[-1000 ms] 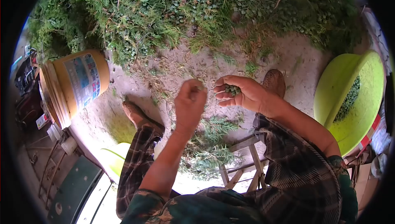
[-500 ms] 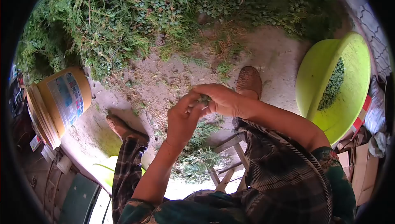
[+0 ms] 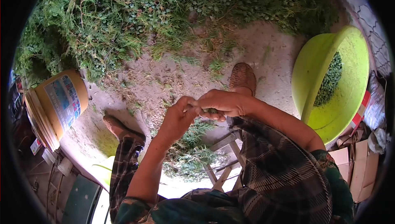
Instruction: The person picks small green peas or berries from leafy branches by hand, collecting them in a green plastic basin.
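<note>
My left hand (image 3: 177, 118) and my right hand (image 3: 219, 104) meet over the ground between my feet. The fingers of my right hand curl round small green berries (image 3: 211, 110), only partly visible. My left hand's fingertips are pinched together against the right hand's fingers; what they hold is too small to make out. Below the hands, green cut sprigs (image 3: 195, 158) lie near a wooden stool frame (image 3: 222, 177). To the right, a yellow-green basin (image 3: 354, 71) holds many green berries (image 3: 329, 82).
A large heap of green branches (image 3: 135, 22) spans the top. At the left is a yellow bucket (image 3: 48, 92) with a label. Cardboard (image 3: 364, 170) stands at the lower right. My shoes (image 3: 242, 77) are on the littered floor.
My hands have closed in on each other, and the berries between them are now more hidden. The whole view has shifted slightly.
</note>
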Motion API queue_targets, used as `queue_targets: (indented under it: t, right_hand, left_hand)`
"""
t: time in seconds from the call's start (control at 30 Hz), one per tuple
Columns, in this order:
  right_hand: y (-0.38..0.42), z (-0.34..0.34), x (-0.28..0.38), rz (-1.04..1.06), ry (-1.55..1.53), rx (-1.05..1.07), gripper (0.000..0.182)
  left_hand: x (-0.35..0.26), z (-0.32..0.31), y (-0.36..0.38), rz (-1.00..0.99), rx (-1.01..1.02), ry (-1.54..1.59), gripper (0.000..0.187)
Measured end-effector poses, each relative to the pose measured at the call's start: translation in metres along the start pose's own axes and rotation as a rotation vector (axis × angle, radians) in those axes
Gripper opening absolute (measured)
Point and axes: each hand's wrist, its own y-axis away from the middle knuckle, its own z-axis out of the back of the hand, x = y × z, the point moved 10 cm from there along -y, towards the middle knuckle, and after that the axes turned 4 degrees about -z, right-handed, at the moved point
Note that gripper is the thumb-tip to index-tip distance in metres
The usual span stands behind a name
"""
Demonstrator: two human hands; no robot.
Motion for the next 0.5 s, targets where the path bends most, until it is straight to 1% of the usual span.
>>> queue_targets:
  t: [0.03, 0.07, 0.13, 0.17, 0.2, 0.27, 0.3, 0.33, 0.37, 0.4, 0.43, 0.47, 0.5]
  right_hand:
    - [0.005, -0.003, -0.003, -0.034, -0.006, 0.006, 0.037]
    - [0.009, -0.003, -0.002, -0.035, -0.005, 0.006, 0.037]
    - [0.019, -0.004, -0.001, -0.06, 0.015, 0.04, 0.037]
    - [0.025, -0.003, 0.004, -0.038, 0.068, 0.022, 0.035]
    - [0.034, -0.005, 0.007, -0.037, 0.075, 0.033, 0.035]
    - [0.059, -0.011, 0.036, 0.171, 0.12, 0.029, 0.034]
    - [0.085, -0.019, 0.058, 0.282, 0.105, -0.027, 0.034]
    - [0.115, -0.016, 0.073, 0.342, 0.163, -0.137, 0.029]
    - [0.152, -0.005, 0.088, 0.502, 0.195, -0.256, 0.025]
    - [0.198, 0.006, 0.099, 0.699, 0.225, -0.309, 0.02]
    - [0.251, 0.029, 0.102, 0.996, 0.257, -0.354, 0.023]
    - [0.294, 0.052, 0.095, 1.076, 0.071, -0.391, 0.028]
    - [0.341, 0.083, 0.083, 1.155, -0.17, -0.608, 0.033]
  left_hand:
    - [0.0, 0.003, 0.003, 0.006, 0.001, -0.12, 0.015]
    - [0.003, 0.006, 0.005, 0.007, 0.0, -0.119, 0.015]
    - [0.013, 0.008, 0.009, -0.024, 0.012, -0.239, 0.011]
    - [0.022, 0.016, 0.011, -0.002, -0.084, -0.096, 0.009]
    - [0.022, 0.024, 0.013, -0.001, -0.096, -0.101, 0.009]
    - [0.049, 0.04, 0.024, 0.289, 0.035, -0.107, 0.01]
    - [0.051, 0.045, 0.029, 0.329, 0.144, -0.176, 0.015]
    - [0.052, 0.063, 0.03, 0.332, 0.123, -0.178, 0.015]
    - [0.053, 0.097, 0.029, 0.297, -0.059, -0.115, 0.017]
    - [0.055, 0.131, 0.03, 0.258, -0.234, -0.053, 0.02]
    - [0.057, 0.172, 0.032, 0.217, -0.451, -0.098, 0.02]
    - [0.06, 0.213, 0.036, 0.171, -0.666, -0.141, 0.02]
    - [0.06, 0.248, 0.037, 0.085, -0.789, -0.296, 0.019]
